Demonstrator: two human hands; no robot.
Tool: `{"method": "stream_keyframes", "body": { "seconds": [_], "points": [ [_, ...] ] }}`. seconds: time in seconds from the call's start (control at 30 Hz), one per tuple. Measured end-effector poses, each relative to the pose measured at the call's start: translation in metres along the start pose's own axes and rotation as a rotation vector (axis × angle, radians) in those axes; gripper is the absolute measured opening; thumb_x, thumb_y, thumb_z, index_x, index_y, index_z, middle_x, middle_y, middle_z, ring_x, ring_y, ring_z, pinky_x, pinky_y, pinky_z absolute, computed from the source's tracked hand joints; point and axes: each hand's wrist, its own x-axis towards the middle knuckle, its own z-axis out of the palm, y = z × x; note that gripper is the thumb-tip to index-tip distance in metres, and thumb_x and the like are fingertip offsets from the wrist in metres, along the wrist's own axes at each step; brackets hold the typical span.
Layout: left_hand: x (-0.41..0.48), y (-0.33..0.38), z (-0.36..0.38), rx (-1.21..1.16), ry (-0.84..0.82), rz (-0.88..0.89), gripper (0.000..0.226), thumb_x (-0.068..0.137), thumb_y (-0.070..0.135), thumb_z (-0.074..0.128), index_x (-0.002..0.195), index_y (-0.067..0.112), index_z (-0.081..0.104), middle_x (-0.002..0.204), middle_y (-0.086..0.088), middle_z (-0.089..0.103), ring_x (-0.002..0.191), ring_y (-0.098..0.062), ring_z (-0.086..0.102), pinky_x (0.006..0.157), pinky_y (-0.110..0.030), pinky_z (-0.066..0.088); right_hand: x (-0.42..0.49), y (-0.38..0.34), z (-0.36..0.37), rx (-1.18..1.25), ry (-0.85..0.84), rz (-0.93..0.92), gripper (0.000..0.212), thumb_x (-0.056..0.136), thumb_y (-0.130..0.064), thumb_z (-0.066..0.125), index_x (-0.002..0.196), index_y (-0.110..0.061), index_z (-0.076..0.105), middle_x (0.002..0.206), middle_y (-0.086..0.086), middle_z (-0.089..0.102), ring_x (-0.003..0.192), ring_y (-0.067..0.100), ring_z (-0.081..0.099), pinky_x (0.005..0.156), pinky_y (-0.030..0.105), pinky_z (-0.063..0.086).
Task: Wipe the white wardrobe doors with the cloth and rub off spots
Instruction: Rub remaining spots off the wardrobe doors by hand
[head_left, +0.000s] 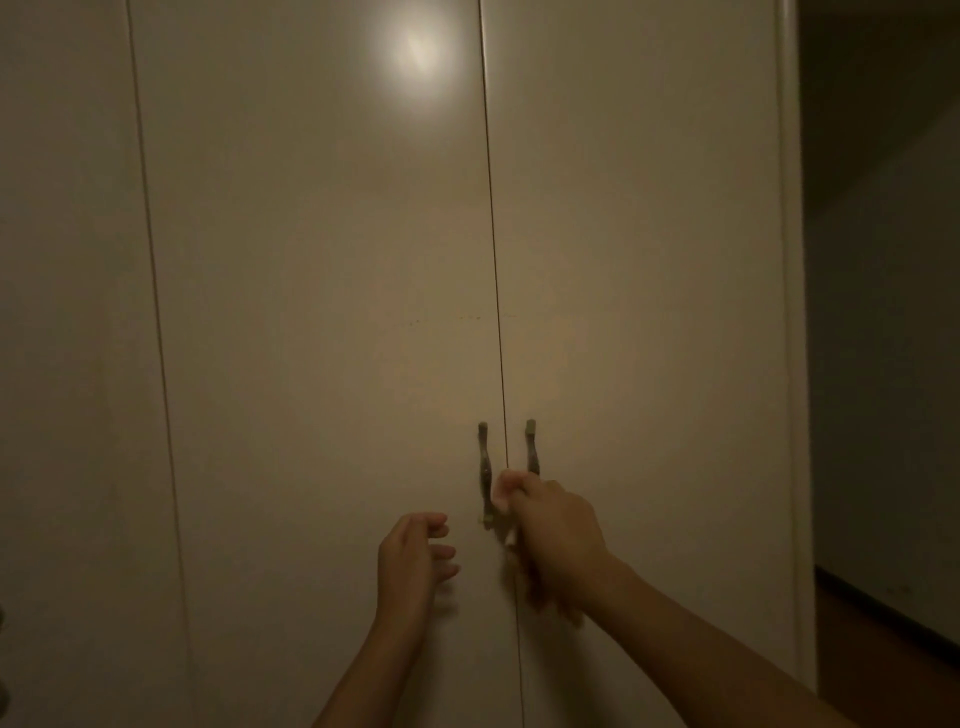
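Two tall white wardrobe doors fill the view, the left door (322, 312) and the right door (639, 291), split by a thin dark seam. Each has a slim metal handle beside the seam: the left handle (485, 467) and the right handle (531, 447). My right hand (556, 530) is closed around a small pale cloth (503, 491) and presses it against the doors between the handles, hiding the lower part of the right handle. My left hand (415, 556) hovers just left of the left handle, fingers curled and apart, holding nothing. Faint small specks (457, 318) sit above the handles.
A further white door panel (67, 364) stands at the left with a dark knob at its lower edge. The wardrobe's right side edge (792, 312) borders a dark room space with a wooden floor (883, 649). A lamp glare spot (415, 52) shines high on the left door.
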Motion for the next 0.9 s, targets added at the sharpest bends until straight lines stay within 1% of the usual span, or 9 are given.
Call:
{"method": "stream_keyframes", "body": {
  "seconds": [0.1,0.2,0.3,0.37,0.43,0.5,0.7,0.83,0.9],
  "points": [
    [0.002,0.001,0.005,-0.004,-0.008,-0.007,0.024,0.094,0.005,0.039,0.087,0.001,0.062,0.089,-0.016,0.061,0.066,-0.028,0.056,0.06,-0.034,0.049,0.003,0.006,-0.026,0.326,0.192,0.129,0.033,0.104,-0.039,0.027,0.093,-0.039,0.058,0.076,-0.008,0.068,0.065,0.001,0.065,0.066,0.024,0.048],
    [0.0,0.002,0.009,-0.007,-0.011,-0.018,0.024,0.093,0.005,0.04,0.087,0.002,0.063,0.088,-0.015,0.062,0.065,-0.026,0.056,0.059,-0.034,0.049,0.017,0.021,-0.037,0.399,0.322,0.197,0.031,0.104,-0.042,0.032,0.092,-0.039,0.06,0.084,-0.016,0.062,0.077,-0.007,0.057,0.065,0.015,0.039],
    [0.0,0.002,0.008,-0.002,-0.007,-0.02,0.023,0.093,0.004,0.041,0.085,0.002,0.063,0.088,-0.016,0.061,0.064,-0.026,0.055,0.057,-0.033,0.048,0.026,0.032,-0.036,0.403,0.394,0.248,0.027,0.104,-0.038,0.036,0.089,-0.034,0.059,0.083,-0.016,0.058,0.078,-0.008,0.053,0.06,0.01,0.032],
    [0.001,0.001,0.004,0.002,0.002,-0.022,0.024,0.093,0.005,0.041,0.084,0.002,0.063,0.088,-0.017,0.061,0.063,-0.026,0.054,0.058,-0.033,0.048,0.027,0.037,-0.029,0.48,0.367,0.297,0.03,0.104,-0.043,0.035,0.091,-0.035,0.061,0.085,-0.013,0.063,0.076,-0.005,0.057,0.064,0.015,0.038],
    [0.003,0.002,0.0,0.014,0.01,-0.026,0.024,0.093,0.006,0.04,0.085,0.003,0.063,0.087,-0.016,0.062,0.063,-0.026,0.055,0.059,-0.033,0.046,0.022,0.041,-0.015,0.559,0.294,0.329,0.031,0.1,-0.052,0.035,0.105,-0.041,0.064,0.093,-0.014,0.068,0.082,0.001,0.064,0.074,0.029,0.053],
    [0.004,0.001,-0.003,0.019,0.014,-0.019,0.025,0.093,0.005,0.039,0.084,0.004,0.063,0.088,-0.015,0.062,0.063,-0.026,0.055,0.059,-0.032,0.046,0.012,0.043,-0.002,0.528,0.214,0.312,0.033,0.096,-0.057,0.035,0.116,-0.048,0.06,0.098,-0.017,0.068,0.087,0.004,0.066,0.082,0.039,0.056],
    [0.002,-0.006,0.0,0.047,0.01,-0.032,0.024,0.093,0.007,0.04,0.084,0.005,0.062,0.086,-0.015,0.063,0.062,-0.027,0.056,0.057,-0.031,0.047,-0.017,0.042,0.013,0.632,0.079,0.385,0.024,0.099,-0.048,0.042,0.107,-0.047,0.065,0.09,-0.015,0.071,0.079,0.0,0.068,0.081,0.036,0.057],
    [-0.004,-0.01,0.003,0.043,0.002,-0.035,0.024,0.094,0.006,0.041,0.082,0.005,0.062,0.088,-0.016,0.062,0.065,-0.027,0.055,0.055,-0.03,0.048,-0.036,0.032,0.034,0.721,-0.01,0.48,0.025,0.092,-0.045,0.045,0.096,-0.036,0.068,0.081,-0.005,0.073,0.069,0.016,0.071,0.074,0.047,0.059],
    [-0.005,-0.01,0.003,0.05,0.001,-0.026,0.025,0.093,0.006,0.041,0.081,0.005,0.062,0.088,-0.016,0.062,0.064,-0.026,0.055,0.054,-0.031,0.048,-0.041,0.021,0.044,0.726,0.017,0.503,0.021,0.092,-0.043,0.049,0.094,-0.034,0.068,0.082,-0.007,0.072,0.07,0.014,0.069,0.07,0.044,0.059]
  ]
}}
